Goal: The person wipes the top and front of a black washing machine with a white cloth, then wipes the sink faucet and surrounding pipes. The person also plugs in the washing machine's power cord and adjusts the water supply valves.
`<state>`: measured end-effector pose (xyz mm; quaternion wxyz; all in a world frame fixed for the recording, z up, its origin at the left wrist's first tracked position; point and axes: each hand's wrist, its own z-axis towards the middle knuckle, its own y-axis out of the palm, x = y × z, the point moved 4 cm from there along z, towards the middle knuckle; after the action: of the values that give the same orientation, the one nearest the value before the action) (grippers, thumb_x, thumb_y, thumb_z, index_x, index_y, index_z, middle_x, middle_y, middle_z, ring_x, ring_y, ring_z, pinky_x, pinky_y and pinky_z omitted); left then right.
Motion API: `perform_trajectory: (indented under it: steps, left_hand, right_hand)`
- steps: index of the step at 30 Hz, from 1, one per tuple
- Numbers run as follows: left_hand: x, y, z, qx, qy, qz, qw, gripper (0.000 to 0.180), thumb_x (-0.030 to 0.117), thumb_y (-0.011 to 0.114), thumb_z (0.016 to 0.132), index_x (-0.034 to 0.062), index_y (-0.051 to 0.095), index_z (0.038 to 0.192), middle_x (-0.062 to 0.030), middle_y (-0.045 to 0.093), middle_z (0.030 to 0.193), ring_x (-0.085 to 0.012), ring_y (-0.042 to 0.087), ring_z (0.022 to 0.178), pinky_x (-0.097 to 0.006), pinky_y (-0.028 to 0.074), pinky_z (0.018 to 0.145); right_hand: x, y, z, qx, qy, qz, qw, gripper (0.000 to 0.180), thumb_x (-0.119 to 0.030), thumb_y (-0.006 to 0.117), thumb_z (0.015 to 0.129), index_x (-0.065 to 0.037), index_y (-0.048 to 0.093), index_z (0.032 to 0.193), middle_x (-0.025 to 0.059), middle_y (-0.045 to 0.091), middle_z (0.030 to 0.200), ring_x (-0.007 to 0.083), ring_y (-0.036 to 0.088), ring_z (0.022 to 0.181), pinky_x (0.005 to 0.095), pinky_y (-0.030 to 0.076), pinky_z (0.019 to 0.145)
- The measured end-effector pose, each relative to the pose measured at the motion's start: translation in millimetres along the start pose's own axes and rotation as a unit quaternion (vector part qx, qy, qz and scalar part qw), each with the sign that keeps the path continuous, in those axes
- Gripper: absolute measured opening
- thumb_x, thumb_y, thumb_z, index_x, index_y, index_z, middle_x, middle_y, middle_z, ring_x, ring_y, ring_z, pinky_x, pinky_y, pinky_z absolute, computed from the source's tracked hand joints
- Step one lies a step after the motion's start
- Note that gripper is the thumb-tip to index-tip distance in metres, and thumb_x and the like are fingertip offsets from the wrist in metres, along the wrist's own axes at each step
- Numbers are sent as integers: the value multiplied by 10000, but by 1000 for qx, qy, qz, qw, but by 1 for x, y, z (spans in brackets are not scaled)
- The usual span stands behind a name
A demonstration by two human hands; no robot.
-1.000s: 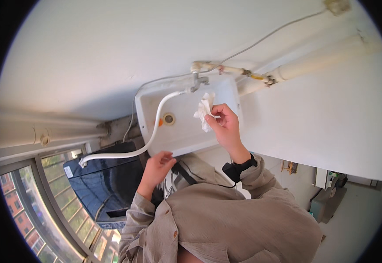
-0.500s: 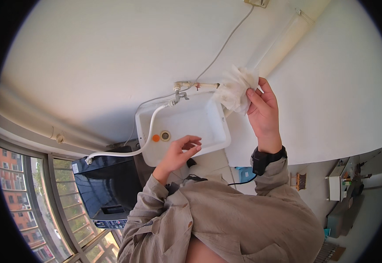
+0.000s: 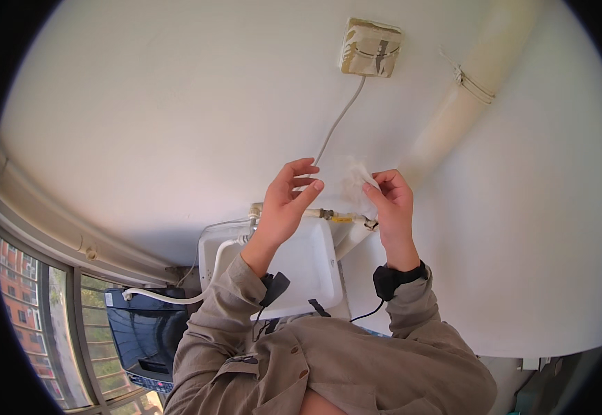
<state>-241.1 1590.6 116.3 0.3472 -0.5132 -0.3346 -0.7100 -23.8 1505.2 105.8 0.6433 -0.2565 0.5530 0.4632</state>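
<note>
My right hand (image 3: 395,207) pinches a crumpled, thin, whitish, partly see-through sheet (image 3: 358,181) between thumb and fingers, raised above the right end of the sink. Whether it is cloth or plastic film I cannot tell. The sheet's free part points up and to the left, toward my other hand. My left hand (image 3: 285,200) is lifted in front of the wall, open with fingers apart and nothing in it. It hides part of the tap and stands a little apart from the sheet. Below both hands is the white sink (image 3: 308,270), partly covered by my left forearm.
A water pipe with a valve (image 3: 342,217) runs along the wall behind the sink. A white hose (image 3: 169,299) leads to a black washing machine (image 3: 145,332) at left. Above, a cable drops from a box (image 3: 371,48) on the wall. A thick pipe (image 3: 453,111) slants at right.
My left hand has risen from over the sink to the wall in front of the tap. My right hand has moved left and lower with the sheet. The view has tilted up, showing the wall box.
</note>
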Motion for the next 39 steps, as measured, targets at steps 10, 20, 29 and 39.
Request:
perform_trajectory:
  steps: [10,20,29,39]
  left_hand:
    - [74,41,127,90,226,311,919,701,222,826,1009,37,545,1624,-130,617,1549,-270,678,1310,-416,588,1009]
    - [101,70,107,100,290,341,888,706,210,859,960,25,562,1574,-146,593,1526,-313,617,1378,-465,575,1033]
    - [125,67,154,175,484,599,614,931,215,1002,737,159,560,1554,-103,567,1590,-343,526,1482,-545,427,1203]
    - [153,65,168,105,485,665,558,824,295,951,738,213,627,1490,-1,690,1453,-242,641,1354,-598,410,1250]
  right_hand:
    - [8,-30,42,-18,20,59,998,151,12,784,991,-51,651,1019,-37,678,957,57,604,880,245,473,822]
    - [6,-56,20,-36,19,103,994,139,35,763,993,-41,654,1035,-15,696,979,80,645,914,263,518,864]
    - [11,-64,-3,-33,22,97,995,151,32,759,990,-51,663,1072,-22,701,1002,76,659,938,261,529,877]
    - [10,-65,-20,-39,14,107,993,128,44,747,1005,-37,658,1048,20,755,1012,90,691,923,275,557,845]
